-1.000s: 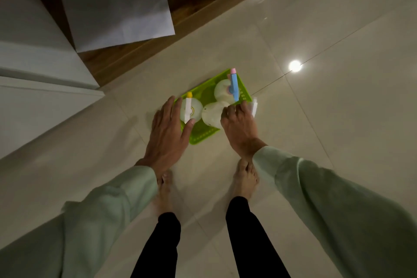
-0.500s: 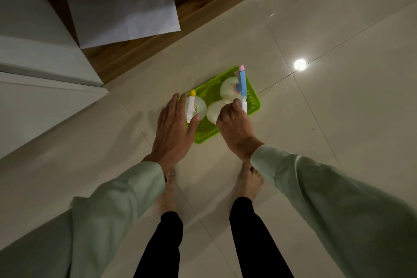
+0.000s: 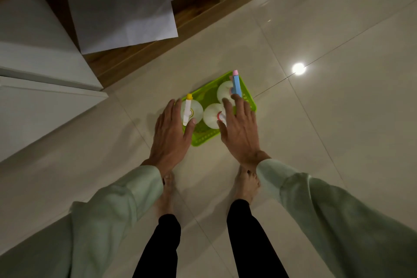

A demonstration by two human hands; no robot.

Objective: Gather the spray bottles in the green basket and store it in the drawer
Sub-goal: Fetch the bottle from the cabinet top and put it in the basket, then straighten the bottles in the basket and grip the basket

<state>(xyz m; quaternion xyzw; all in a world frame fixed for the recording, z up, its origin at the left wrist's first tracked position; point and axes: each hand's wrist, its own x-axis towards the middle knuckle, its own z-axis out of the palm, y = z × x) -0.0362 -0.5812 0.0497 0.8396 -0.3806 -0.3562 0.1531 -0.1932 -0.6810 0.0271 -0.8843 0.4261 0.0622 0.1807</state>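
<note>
A green basket [image 3: 204, 137] rests on the tiled floor in front of my feet. Three white spray bottles stand in it: one with a yellow-tipped white head [image 3: 195, 110] at the left, one with a red-marked top [image 3: 211, 116] in the middle, one with a blue head and pink tip [image 3: 236, 83] at the far right. My left hand [image 3: 172, 133] hovers over the basket's left edge, fingers spread, holding nothing. My right hand [image 3: 239, 128] is spread over the basket's right side, covering part of the middle bottle.
An open wooden drawer [image 3: 144, 54] lies beyond the basket, with white paper sheets [image 3: 121, 7] in it. A white cabinet front [image 3: 40, 97] stands at the left. A lamp's reflection [image 3: 298, 68] shines on the tiles at the right. My bare feet [image 3: 246, 185] stand just behind the basket.
My right hand has let go of the third bottle, which now stands in the basket, and has opened flat. My left hand stays beside the basket's left edge.
</note>
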